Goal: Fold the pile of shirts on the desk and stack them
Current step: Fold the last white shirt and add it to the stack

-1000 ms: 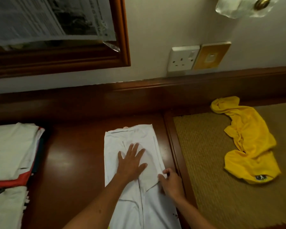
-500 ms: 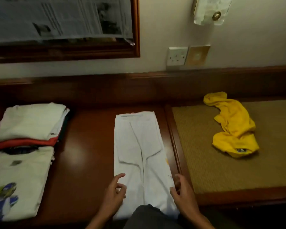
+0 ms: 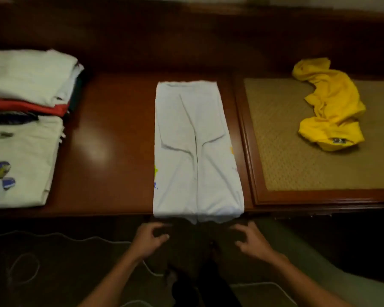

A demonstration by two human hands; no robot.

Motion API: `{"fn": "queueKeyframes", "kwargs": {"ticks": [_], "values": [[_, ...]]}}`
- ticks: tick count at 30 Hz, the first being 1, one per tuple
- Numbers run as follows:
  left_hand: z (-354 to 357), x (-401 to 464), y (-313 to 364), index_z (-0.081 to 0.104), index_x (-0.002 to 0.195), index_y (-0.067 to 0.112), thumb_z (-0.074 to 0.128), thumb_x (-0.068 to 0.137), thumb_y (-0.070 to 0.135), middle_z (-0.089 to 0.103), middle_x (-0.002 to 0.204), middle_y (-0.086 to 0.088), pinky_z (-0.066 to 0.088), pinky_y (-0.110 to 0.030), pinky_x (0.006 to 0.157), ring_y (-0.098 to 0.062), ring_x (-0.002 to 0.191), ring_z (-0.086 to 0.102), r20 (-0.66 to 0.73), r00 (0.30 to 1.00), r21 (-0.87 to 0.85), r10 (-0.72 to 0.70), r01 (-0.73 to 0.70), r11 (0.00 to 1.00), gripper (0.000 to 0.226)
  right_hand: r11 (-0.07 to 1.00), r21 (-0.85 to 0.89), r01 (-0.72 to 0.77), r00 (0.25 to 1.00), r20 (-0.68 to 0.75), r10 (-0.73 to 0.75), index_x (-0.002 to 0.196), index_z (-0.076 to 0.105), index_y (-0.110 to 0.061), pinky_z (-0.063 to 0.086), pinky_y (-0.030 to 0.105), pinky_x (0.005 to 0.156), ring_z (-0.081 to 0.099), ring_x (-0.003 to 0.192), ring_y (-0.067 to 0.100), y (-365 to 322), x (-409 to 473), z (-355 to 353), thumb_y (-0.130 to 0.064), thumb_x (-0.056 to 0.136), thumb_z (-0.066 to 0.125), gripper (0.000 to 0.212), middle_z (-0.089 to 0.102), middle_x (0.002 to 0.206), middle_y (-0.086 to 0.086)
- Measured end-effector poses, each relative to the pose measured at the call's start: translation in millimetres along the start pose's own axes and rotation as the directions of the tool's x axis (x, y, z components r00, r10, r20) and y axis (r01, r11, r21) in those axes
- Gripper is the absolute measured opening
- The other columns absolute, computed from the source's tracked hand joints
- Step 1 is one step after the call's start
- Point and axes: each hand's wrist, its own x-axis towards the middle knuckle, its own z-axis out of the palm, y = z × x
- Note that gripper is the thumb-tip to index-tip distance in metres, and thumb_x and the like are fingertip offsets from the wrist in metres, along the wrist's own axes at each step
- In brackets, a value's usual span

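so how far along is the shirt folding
Done: folded shirts sit in two stacks at the left, a rear stack and a front stack. In hand: the white shirt lies folded into a long strip, its near end over the desk edge; the left hand and right hand are just below it, holding nothing. Left: fold it shorter, stack it, then the crumpled yellow shirt.

Illumination is dim and warm. A soft glare patch sits on the polished desk point(image 3: 98, 145) left of centre. The area below the desk edge falls into deep shadow. The whole frame is slightly soft; wide-angle distortion bends lines towards the edges.
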Motion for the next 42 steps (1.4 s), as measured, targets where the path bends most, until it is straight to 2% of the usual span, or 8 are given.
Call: {"fn": "queueKeyframes", "kwargs": {"ticks": [7, 12, 17, 21, 26, 29, 36, 42], "values": [[40, 51, -18, 0.048, 0.120, -0.024, 0.066, 0.077, 0.014, 0.050, 0.127, -0.038, 0.032, -0.002, 0.088, -0.033, 0.125, 0.049, -0.050, 0.998, -0.023, 0.032, -0.034, 0.999, 0.060, 0.987, 0.016, 0.158, 0.987, 0.023, -0.158, 0.140, 0.044, -0.001, 0.018, 0.001, 0.098, 0.033, 0.129, 0.014, 23, 61, 35, 0.003, 0.087, 0.060, 0.055, 0.040, 0.143, 0.006], [61, 40, -36, 0.073, 0.090, 0.009, 0.069, 0.083, -0.005, 0.072, 0.086, -0.003, 0.045, -0.004, 0.073, 0.012, 0.077, 0.062, -0.205, 0.978, -0.212, -0.032, -0.013, 0.977, 0.016, 0.968, 0.248, 0.024, 0.999, -0.050, -0.012, 0.121, 0.064, -0.009, 0.045, 0.025, 0.094, 0.059, 0.114, 0.026, 37, 60, 67, -0.015, 0.083, 0.068, 0.039, 0.061, 0.128, 0.010], [70, -20, -29, 0.069, 0.089, 0.010, 0.060, 0.090, -0.004, 0.071, 0.092, -0.002, 0.051, -0.028, 0.077, -0.019, 0.093, 0.064, -0.150, 0.935, -0.637, -0.322, 0.158, 0.755, 0.017, 0.897, 0.426, -0.120, 0.990, -0.014, 0.139, 0.095, 0.071, -0.012, 0.048, 0.025, 0.086, 0.061, 0.107, 0.020, 30, -5, 68, 0.001, 0.080, 0.072, 0.019, 0.065, 0.112, 0.005], [59, -75, -4, 0.066, 0.110, 0.014, 0.058, 0.092, 0.000, 0.069, 0.107, -0.014, 0.057, -0.036, 0.074, -0.025, 0.096, 0.066, 0.215, 0.910, -0.838, -0.355, 0.358, 0.411, 0.024, 0.798, 0.576, -0.177, 0.981, 0.035, 0.193, 0.089, 0.073, -0.014, 0.050, 0.016, 0.080, 0.063, 0.095, 0.012, 3, -66, 48, 0.005, 0.083, 0.069, 0.021, 0.069, 0.110, 0.007], [44, -115, 25, 0.073, 0.109, 0.022, 0.056, 0.089, -0.005, 0.067, 0.105, -0.013, 0.050, -0.031, 0.070, -0.021, 0.086, 0.058, 0.382, 0.875, -0.418, -0.296, 0.450, 0.789, 0.037, 0.682, 0.713, -0.160, 0.975, 0.008, 0.221, 0.087, 0.075, -0.006, 0.053, 0.028, 0.076, 0.066, 0.087, 0.019, -32, -115, 26, 0.007, 0.085, 0.063, 0.018, 0.072, 0.096, 0.009], [35, -122, 45, 0.073, 0.100, 0.012, 0.052, 0.089, -0.006, 0.065, 0.098, -0.015, 0.048, -0.027, 0.067, -0.020, 0.083, 0.056, 0.251, 0.920, -0.483, -0.302, 0.389, 0.784, 0.030, 0.584, 0.800, -0.138, 0.966, -0.022, 0.259, 0.088, 0.073, 0.001, 0.053, 0.028, 0.063, 0.067, 0.076, 0.023, -45, -124, 15, 0.007, 0.085, 0.062, 0.012, 0.071, 0.089, 0.019], [-4, -111, 73, 0.066, 0.098, 0.001, 0.056, 0.089, -0.007, 0.067, 0.098, -0.020, 0.056, -0.032, 0.066, -0.027, 0.082, 0.065, 0.190, 0.929, -0.793, -0.317, 0.336, 0.509, 0.016, 0.258, 0.942, -0.215, 0.936, 0.124, 0.330, 0.103, 0.067, 0.013, 0.055, 0.041, 0.081, 0.068, 0.092, 0.037, -71, -112, -22, 0.004, 0.083, 0.063, 0.022, 0.070, 0.102, 0.026], [-44, -66, 125, 0.066, 0.087, -0.008, 0.060, 0.084, -0.008, 0.068, 0.081, -0.020, 0.057, -0.028, 0.046, -0.023, 0.055, 0.068, 0.303, 0.890, -0.911, -0.339, 0.375, 0.170, 0.007, 0.051, 0.959, -0.278, 0.928, 0.255, 0.273, 0.091, 0.066, 0.012, 0.061, 0.034, 0.058, 0.070, 0.061, 0.025, -108, -80, -85, 0.007, 0.075, 0.063, 0.017, 0.070, 0.077, 0.021]]}}
